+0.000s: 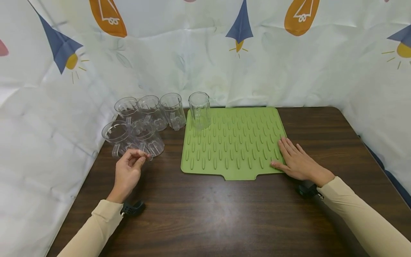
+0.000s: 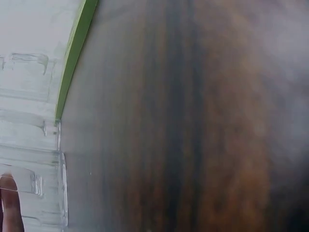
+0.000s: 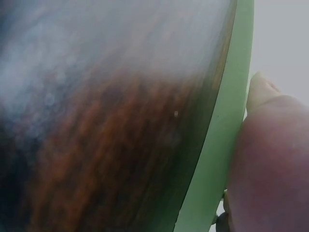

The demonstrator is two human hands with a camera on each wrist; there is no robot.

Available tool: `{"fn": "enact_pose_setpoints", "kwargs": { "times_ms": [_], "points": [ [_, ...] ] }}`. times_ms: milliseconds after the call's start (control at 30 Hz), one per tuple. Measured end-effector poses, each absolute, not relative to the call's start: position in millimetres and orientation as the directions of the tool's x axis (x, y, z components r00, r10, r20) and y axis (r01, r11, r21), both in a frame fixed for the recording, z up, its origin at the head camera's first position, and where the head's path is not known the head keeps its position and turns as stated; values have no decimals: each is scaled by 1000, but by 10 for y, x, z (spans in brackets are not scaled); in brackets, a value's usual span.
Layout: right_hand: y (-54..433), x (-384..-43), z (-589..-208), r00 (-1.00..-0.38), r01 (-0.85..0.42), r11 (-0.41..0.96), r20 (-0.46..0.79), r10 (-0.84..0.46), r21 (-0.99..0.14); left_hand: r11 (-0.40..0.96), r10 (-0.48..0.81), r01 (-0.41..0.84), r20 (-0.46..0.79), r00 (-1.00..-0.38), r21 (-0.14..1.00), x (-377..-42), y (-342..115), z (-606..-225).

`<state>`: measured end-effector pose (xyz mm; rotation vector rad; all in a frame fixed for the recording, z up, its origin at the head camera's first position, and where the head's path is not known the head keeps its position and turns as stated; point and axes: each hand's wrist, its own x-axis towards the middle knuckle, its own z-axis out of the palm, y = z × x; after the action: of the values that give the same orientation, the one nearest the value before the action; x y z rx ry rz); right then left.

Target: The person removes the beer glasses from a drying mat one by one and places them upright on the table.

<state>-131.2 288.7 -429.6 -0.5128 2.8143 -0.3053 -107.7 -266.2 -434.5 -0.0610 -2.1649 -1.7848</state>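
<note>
My left hand (image 1: pixel 126 176) pinches the handle of a clear glass mug (image 1: pixel 155 144) at the front of a group on the table's left side. In the left wrist view a fingertip (image 2: pixel 10 198) meets that mug's handle at the lower left edge. My right hand (image 1: pixel 302 164) rests with spread, straight fingers on the right edge of a green ridged drying mat (image 1: pixel 237 150). The thumb (image 3: pixel 273 145) lies over the mat's edge in the right wrist view. One glass mug (image 1: pixel 200 112) stands upright on the mat's back left corner.
Several more clear mugs stand close together beside the held one: one at the left (image 1: pixel 116 134), others behind it, such as the mug (image 1: pixel 173 110) near the mat. The dark wooden table (image 1: pixel 218 214) extends in front. A white patterned curtain (image 1: pixel 205 67) hangs behind and at both sides.
</note>
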Motion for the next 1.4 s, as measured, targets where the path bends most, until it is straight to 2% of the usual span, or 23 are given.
{"fn": "enact_pose_setpoints", "kwargs": {
  "times_ms": [233,400,800,1033,1233,1400],
  "points": [
    [2898,-1308,-4288,-903,-313,915,-220,-370,-254,310,-182,223,288,-940,924,-1040,-2675,-4342],
    [2914,-1313,-4293,-904,-308,917,-222,-365,-254,368,-238,228,328,-914,901,-1011,-2661,-4316],
    [2940,-1309,-4305,-904,-303,914,-220,-365,-270,418,-305,267,411,-859,868,-911,-2638,-4202],
    [2950,-1301,-4305,-901,-309,909,-219,-374,-279,379,-278,391,506,-817,839,-909,-2608,-4017],
    [2948,-1304,-4311,-901,-316,907,-209,-379,-280,375,-255,447,554,-793,812,-944,-2547,-3822],
    [2931,-1309,-4319,-900,-326,903,-201,-387,-279,285,-217,512,575,-789,810,-987,-2447,-3698]
  ]
}}
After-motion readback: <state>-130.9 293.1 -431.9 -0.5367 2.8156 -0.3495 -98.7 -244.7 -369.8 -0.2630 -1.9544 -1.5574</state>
